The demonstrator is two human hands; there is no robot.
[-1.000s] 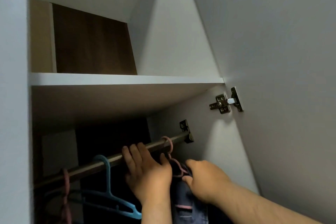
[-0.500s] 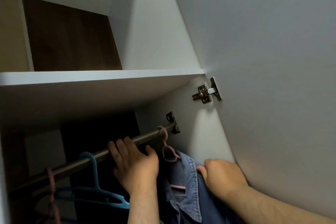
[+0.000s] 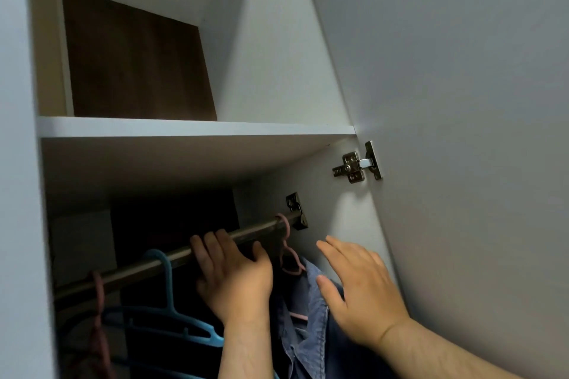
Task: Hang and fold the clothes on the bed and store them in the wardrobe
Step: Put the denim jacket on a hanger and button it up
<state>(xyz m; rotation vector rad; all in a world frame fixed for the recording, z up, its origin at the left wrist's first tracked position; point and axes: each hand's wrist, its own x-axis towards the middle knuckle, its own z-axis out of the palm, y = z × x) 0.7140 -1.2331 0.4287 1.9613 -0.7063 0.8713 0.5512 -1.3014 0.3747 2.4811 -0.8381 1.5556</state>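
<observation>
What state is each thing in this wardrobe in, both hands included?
denim shirt, hanging on the pink hanger.
pink hanger, hooked over the rail.
blue hanger, hooked over the rail.
wardrobe door, open.
left hand, grips the rail.
right hand, open, holding nothing.

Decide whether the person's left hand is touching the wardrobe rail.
Touching. The head view shows the left hand with its fingers curled over the rail, hiding part of it.
</observation>
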